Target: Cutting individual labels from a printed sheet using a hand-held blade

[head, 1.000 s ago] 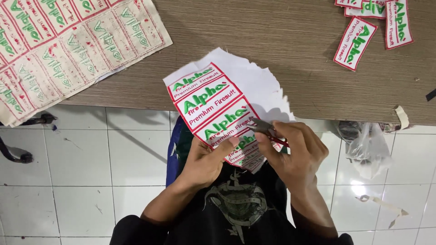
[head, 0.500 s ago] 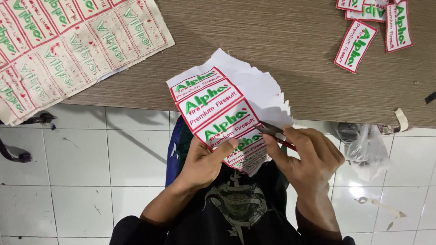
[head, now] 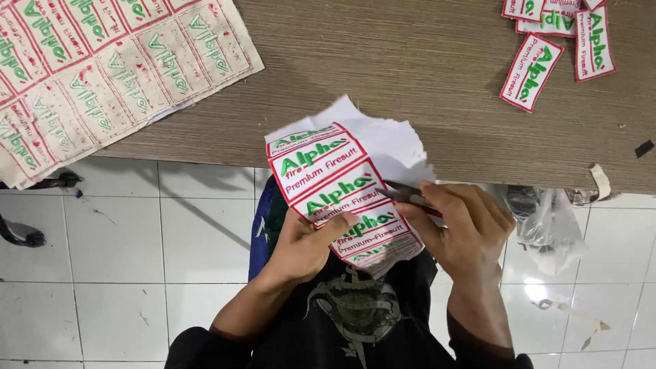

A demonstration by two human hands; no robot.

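White fabric strip [head: 342, 191] of red-bordered green labels, left grip [head: 307, 242] pinching it, right grip [head: 458, 225] around scissors [head: 403, 195].

Bright, even light from overhead; a white glare spot shines on the glossy white floor tiles [head: 536, 290]. The brown wood-grain surface [head: 410, 75] throws a soft shadow onto them. Sharp focus throughout, edges barely bent.

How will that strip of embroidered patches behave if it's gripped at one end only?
The patch strip likely droops: it curves between the left hand and right hand. Probably light, since fingertips alone hold it up. Its ragged white backing looks thin and may tear.
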